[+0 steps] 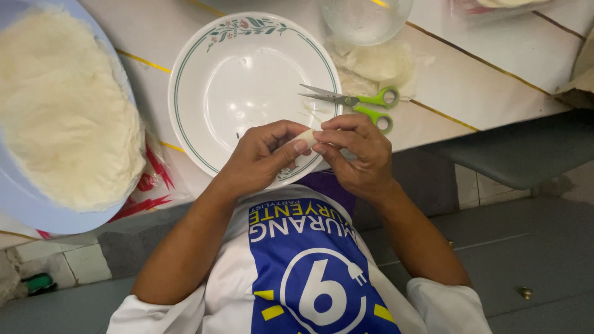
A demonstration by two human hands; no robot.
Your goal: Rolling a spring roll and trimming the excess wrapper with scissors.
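Going left to right: far left of the frame there's one big blue plate (18, 204) heaped with a stack of thin pale wrappers (62, 105), sitting on a plastic bag with red print on the worktop (495, 49). Centre of the frame is one white plate (241, 86) with a green floral rim, empty apart from a speck or two. Just over its lower edge, both hands are pinched together on one small pale roll (307, 137): left hand (263, 158) has thumb and fingers closed round one end, right hand (359, 158) is clamped on the other. Looks to me like the rolling or sealing step, so the next bit probably wants a firm, even tuck so it doesn't come undone, then somewhere to put it down, likely that white plate. To the right of the plate lies one pair of green-handled scissors (356, 102), blades open and resting on the rim. Top centre-right there's one clear glass bowl (365, 18), with a bit of crumpled pale wrapper (377, 65) below it. So: two plates, one roll, one pair of scissors, one bowl.
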